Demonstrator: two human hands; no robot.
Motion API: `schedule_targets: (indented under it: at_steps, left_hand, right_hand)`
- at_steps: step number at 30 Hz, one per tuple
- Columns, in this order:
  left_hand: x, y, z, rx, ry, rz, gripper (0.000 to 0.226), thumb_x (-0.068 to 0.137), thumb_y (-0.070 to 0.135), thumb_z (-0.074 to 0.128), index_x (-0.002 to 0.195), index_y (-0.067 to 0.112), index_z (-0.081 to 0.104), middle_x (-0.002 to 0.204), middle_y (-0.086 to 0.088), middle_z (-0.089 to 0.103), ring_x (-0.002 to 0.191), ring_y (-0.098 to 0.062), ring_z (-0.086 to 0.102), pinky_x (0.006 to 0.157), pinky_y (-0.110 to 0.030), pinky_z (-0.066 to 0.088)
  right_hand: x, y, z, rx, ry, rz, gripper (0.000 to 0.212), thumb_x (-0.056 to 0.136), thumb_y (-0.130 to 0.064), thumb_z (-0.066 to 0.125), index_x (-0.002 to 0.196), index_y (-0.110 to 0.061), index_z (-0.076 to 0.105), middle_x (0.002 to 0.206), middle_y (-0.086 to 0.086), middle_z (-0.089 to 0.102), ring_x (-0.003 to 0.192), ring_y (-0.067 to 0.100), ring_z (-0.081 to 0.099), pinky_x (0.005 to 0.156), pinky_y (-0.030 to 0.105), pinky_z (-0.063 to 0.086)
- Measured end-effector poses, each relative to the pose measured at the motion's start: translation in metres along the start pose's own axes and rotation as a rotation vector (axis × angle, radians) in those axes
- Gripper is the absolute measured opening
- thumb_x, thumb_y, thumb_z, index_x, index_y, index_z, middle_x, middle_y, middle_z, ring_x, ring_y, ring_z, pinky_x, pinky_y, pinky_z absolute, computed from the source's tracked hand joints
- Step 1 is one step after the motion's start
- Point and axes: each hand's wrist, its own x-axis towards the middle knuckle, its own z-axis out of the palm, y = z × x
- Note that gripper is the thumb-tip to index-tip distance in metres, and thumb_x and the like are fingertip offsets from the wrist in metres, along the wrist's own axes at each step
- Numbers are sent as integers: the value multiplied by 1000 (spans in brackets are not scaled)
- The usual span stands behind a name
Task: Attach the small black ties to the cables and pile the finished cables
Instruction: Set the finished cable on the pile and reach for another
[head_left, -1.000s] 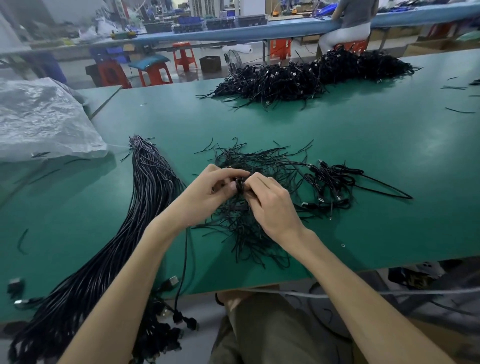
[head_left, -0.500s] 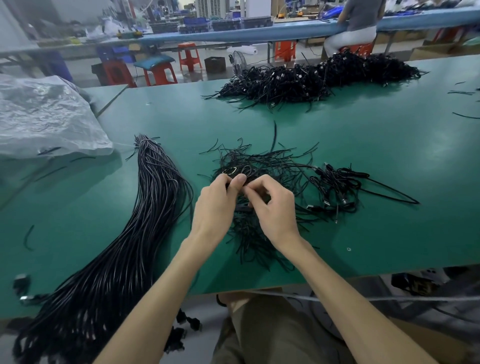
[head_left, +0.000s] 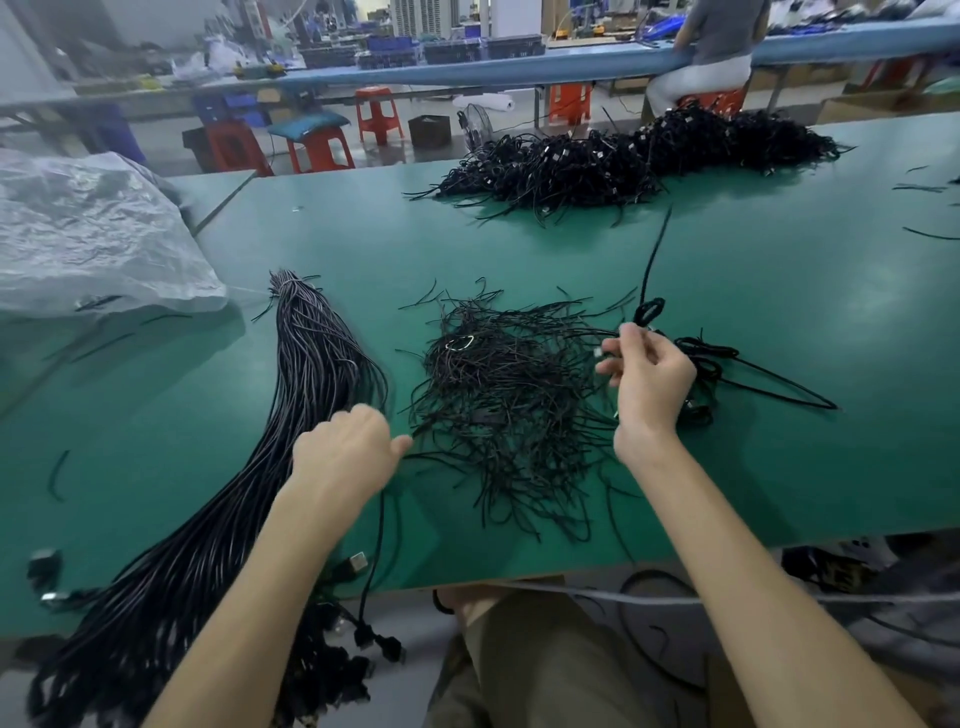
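**At the green bench: hands apart, right one holding a cable**

From the head camera, the green table (head_left: 779, 291) fills the view and the two hands are well apart. The right hand (head_left: 649, 379) is raised above the table, thumb and fingers curled round a folded cable (head_left: 649, 312). The cable's small black loop shows just above the fingertips, and a thin strand (head_left: 658, 244) stands up from it. The left hand (head_left: 345, 452) lies knuckles-up at the right edge of the bundle of straight cables (head_left: 311, 364). Its fingers are tucked under and hidden, so I cannot tell whether it grips anything; one cable runs from beneath it down past the table's near edge.

Between the hands lies the tangled heap of loose ties (head_left: 509, 395). Just right of the right hand sits a small cluster of cables (head_left: 711, 358). Along the far side of the table stretches the big far pile (head_left: 623, 156) of black cables.

A crumpled plastic sheet (head_left: 88, 234) lies at the left. Beyond the table stand red stools (head_left: 376, 111), and a person (head_left: 717, 47) sits at another bench
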Motion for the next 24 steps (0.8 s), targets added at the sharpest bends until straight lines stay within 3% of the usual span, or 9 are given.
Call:
schedule_targets:
  at_steps: [2, 4, 6, 10, 12, 15, 18, 21, 24]
  left_hand:
    - [-1, -2, 5, 82, -101, 40, 48, 102, 57, 50, 82, 13, 47, 81, -1, 59, 65, -19, 54, 58, -31, 37]
    - [-1, -3, 7, 103, -156, 64, 47, 103, 54, 51, 79, 15, 42, 77, 0, 56, 63, -17, 53, 57, -31, 36]
    - [2, -3, 5, 82, -177, 79, 44, 103, 49, 54, 79, 14, 42, 77, -1, 57, 66, -19, 54, 60, -32, 40]
    - [2, -1, 1, -81, -139, 147, 35, 103, 40, 58, 85, 10, 55, 77, -4, 65, 74, -24, 66, 72, -35, 54]
    - [-1, 4, -4, -298, -87, 225, 29, 104, 37, 56, 89, 13, 61, 73, -1, 69, 64, -16, 68, 67, -33, 55]
    - [-3, 12, -15, -475, 2, 320, 27, 105, 35, 56, 88, 15, 63, 72, -2, 72, 64, -16, 69, 68, -36, 58]
    - [-11, 16, -13, -709, -85, 421, 26, 106, 23, 55, 92, 1, 61, 64, -11, 71, 61, -29, 71, 62, -39, 57]
    - [-20, 14, -3, -945, -92, 461, 28, 106, 15, 53, 91, -9, 54, 60, -16, 62, 48, -32, 64, 48, -34, 52]
    - [-23, 4, 3, -1111, -146, 419, 29, 105, 17, 55, 95, -11, 55, 66, -10, 60, 46, -29, 61, 45, -30, 51]
  right_hand:
    - [4, 5, -3, -4, -6, 35, 20, 104, -18, 57, 116, -5, 68, 87, -1, 74, 57, 7, 65, 53, 22, 48]
    - [2, 10, -4, -43, -61, 52, 39, 105, -16, 56, 141, -2, 53, 95, -2, 74, 62, 6, 67, 55, 19, 50]
    - [-4, 14, -4, -90, -131, 41, 53, 104, -15, 56, 152, -3, 39, 96, -4, 73, 68, 4, 69, 58, 18, 51]
    - [-17, 14, 0, -273, -236, -131, 33, 103, -15, 58, 136, -10, 59, 103, -1, 73, 80, 6, 70, 70, 22, 56]
    - [-27, 12, 5, -375, -368, -267, 32, 100, -12, 62, 131, -15, 64, 106, -3, 71, 91, 6, 67, 81, 23, 56]
    - [-46, 13, 16, -466, -665, -438, 51, 94, -5, 68, 140, -27, 60, 128, -10, 62, 114, 1, 54, 89, 16, 48]
    - [-67, 18, 29, -553, -887, -584, 67, 93, -3, 67, 151, -30, 48, 148, -14, 50, 138, 4, 35, 113, 29, 38]
    - [-87, 26, 39, -496, -1031, -520, 81, 81, 21, 52, 150, -20, 49, 140, -6, 53, 137, 9, 38, 118, 36, 34]
    - [-93, 29, 43, -522, -1058, -435, 75, 79, 22, 45, 141, -19, 56, 129, -3, 57, 127, 11, 47, 110, 40, 41]
